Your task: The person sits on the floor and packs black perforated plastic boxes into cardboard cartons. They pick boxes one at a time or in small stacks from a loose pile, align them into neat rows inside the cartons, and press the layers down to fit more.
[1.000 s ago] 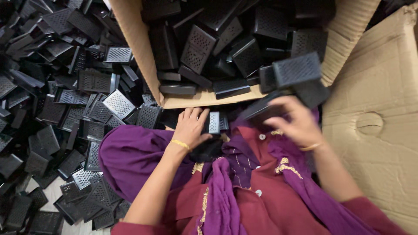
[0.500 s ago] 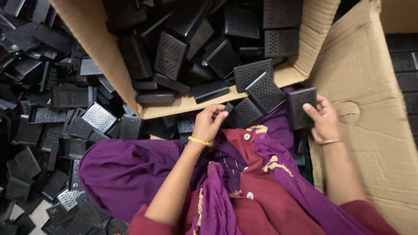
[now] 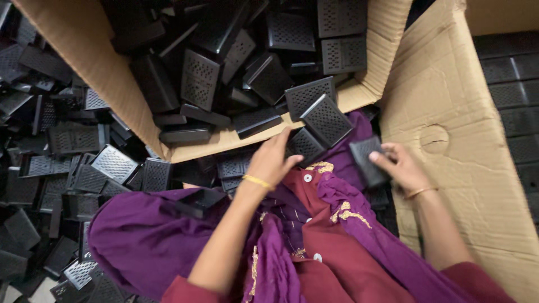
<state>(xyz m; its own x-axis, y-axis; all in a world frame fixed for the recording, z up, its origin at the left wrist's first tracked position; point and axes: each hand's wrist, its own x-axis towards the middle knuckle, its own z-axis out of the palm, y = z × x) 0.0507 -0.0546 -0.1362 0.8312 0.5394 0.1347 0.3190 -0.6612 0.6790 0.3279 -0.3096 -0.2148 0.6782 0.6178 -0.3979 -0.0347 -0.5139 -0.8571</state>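
Observation:
My left hand (image 3: 272, 160) reaches forward over my lap and its fingers touch a black perforated plastic piece (image 3: 305, 145) lying at the edge of the purple cloth. My right hand (image 3: 400, 166) grips another black perforated piece (image 3: 368, 160) at the right, beside a flattened cardboard flap (image 3: 449, 129). A further black piece (image 3: 327, 119) lies on the purple cloth just beyond both hands. In front of me stands an open cardboard box (image 3: 84, 67) filled with several of the same black pieces.
A heap of the same black grid parts (image 3: 62, 163) covers the floor at the left. One black part (image 3: 193, 202) lies on my purple skirt (image 3: 135, 235). Rows of black parts (image 3: 514, 112) lie at the far right beyond the cardboard.
The view has shifted, so the box sits higher and more to the right. My right hand has drawn its black piece down towards my lap. My left hand stays at the pieces by the box edge.

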